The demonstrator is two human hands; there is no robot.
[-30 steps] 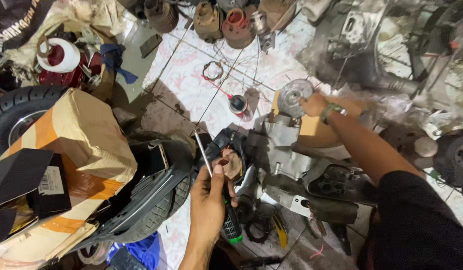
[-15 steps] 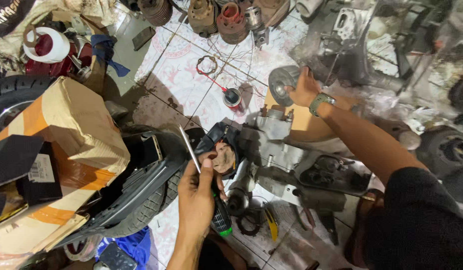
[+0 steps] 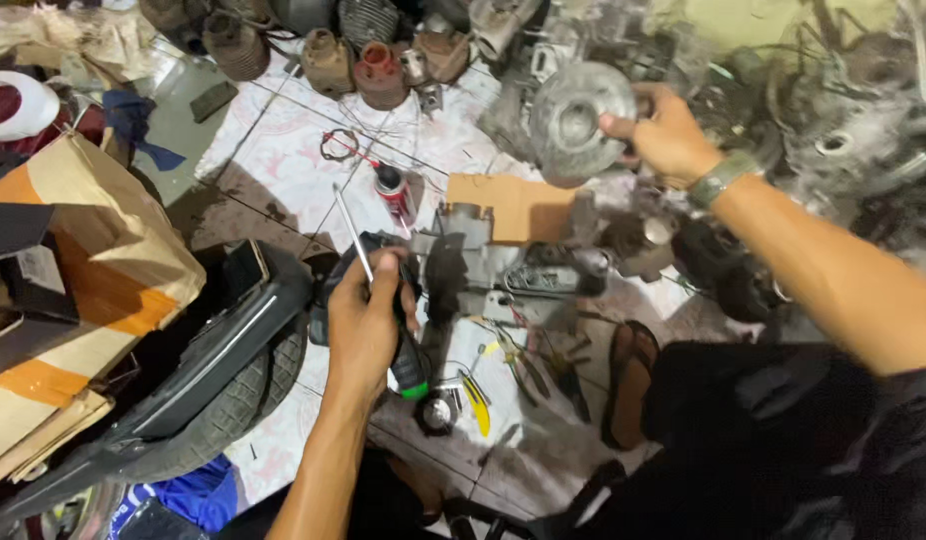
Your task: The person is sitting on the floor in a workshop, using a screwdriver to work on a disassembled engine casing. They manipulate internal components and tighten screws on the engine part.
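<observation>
The left hand (image 3: 365, 322) is closed around a screwdriver (image 3: 351, 232) — its thin metal shaft sticks up and away past the knuckles, its black-and-green handle end pokes out below the palm — over the tiled floor (image 3: 283, 160) just beside a grey engine casing (image 3: 463, 262) and a tyre (image 3: 245, 398) at the left. The right hand (image 3: 666, 132), with a band at the wrist, is clamped on the edge of a round grey metal disc (image 3: 575, 120), held up near the floor's far edge in front of a heap of engine parts. On the tiles between the hands lie a red spray can (image 3: 395, 192) and a piece of brown cardboard (image 3: 513, 206); nearer the person — pliers (image 3: 523, 368) and a sandal (image 3: 631, 375).
</observation>
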